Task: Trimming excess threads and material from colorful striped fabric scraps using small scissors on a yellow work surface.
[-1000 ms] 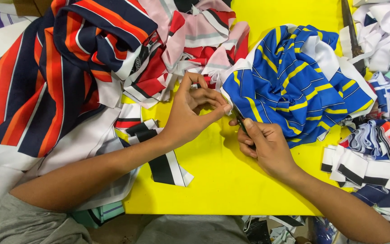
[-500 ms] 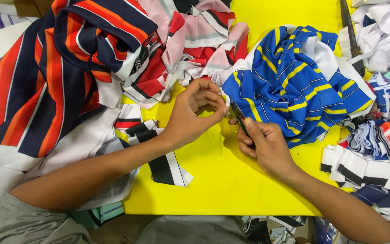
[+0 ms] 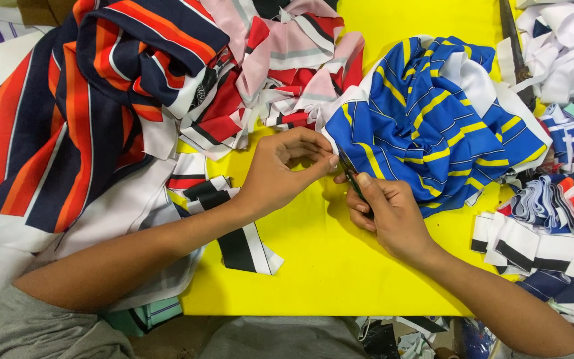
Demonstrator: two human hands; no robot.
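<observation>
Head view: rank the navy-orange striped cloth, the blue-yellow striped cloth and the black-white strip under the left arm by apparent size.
1. Navy-orange cloth, largest; it runs off the frame.
2. Blue-yellow cloth, which both hands work at.
3. Black-white strip, smallest, partly hidden by the arm.
All lie on the same yellow table, so nearness hardly skews this.

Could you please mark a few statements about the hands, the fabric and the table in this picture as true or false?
1. The table is yellow. True.
2. The left hand pinches the edge of the blue and yellow striped fabric. True.
3. The right hand lies flat and empty on the table. False: it grips a small dark tool held to the fabric's edge.
4. The blue and yellow fabric lies to the left of the left hand. False: it lies to the right, beside a stack of striped strips.
5. A navy, orange and red striped cloth lies on the left side. True.
</observation>
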